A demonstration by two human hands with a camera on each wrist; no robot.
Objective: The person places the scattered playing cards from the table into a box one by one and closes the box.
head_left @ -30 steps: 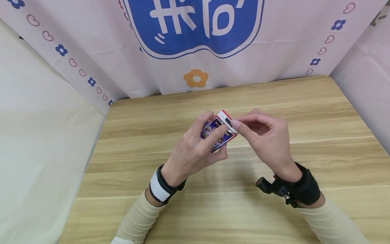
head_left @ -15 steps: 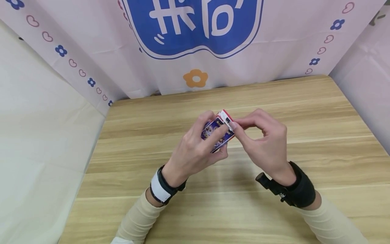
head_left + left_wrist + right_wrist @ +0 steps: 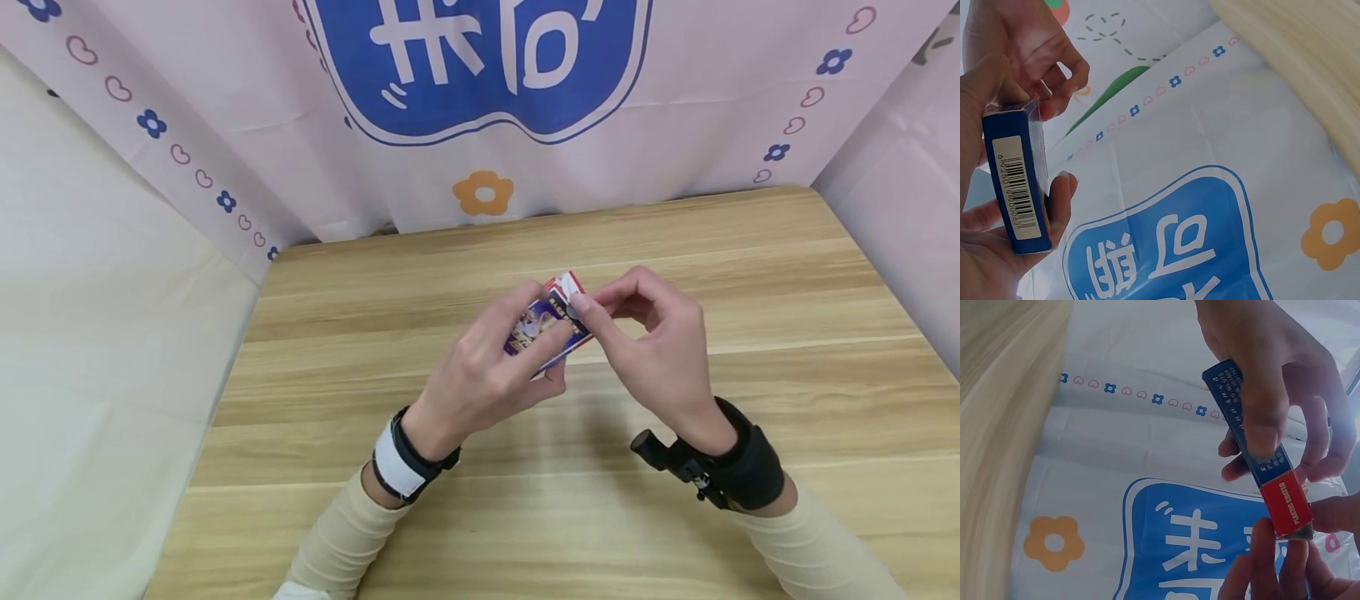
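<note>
My left hand [image 3: 480, 367] grips a small blue and red card box [image 3: 529, 323] above the table, fingers over its printed face and thumb along the lower edge. In the left wrist view, the barcode end of the box [image 3: 1016, 187] faces the camera. The right wrist view shows the narrow side, with the left thumb [image 3: 1265, 419] pressed along it and a red band [image 3: 1287, 501] reading "PLASTIC COATED". At the opposite end a white flap [image 3: 569, 283] shows. My right hand [image 3: 663, 342] pinches that end between thumb and index finger.
A light wood-grain table [image 3: 525, 517] lies below both hands. Behind it hangs a white cloth with a blue emblem [image 3: 480, 100] and an orange flower [image 3: 483, 193]. Pale cloth walls [image 3: 97, 350] flank the table. Each wrist wears a black strap [image 3: 750, 467].
The left hand and card box have shifted slightly right, toward the right hand. The white flap at the box end stands at a different angle. The right hand's pinch has altered slightly.
</note>
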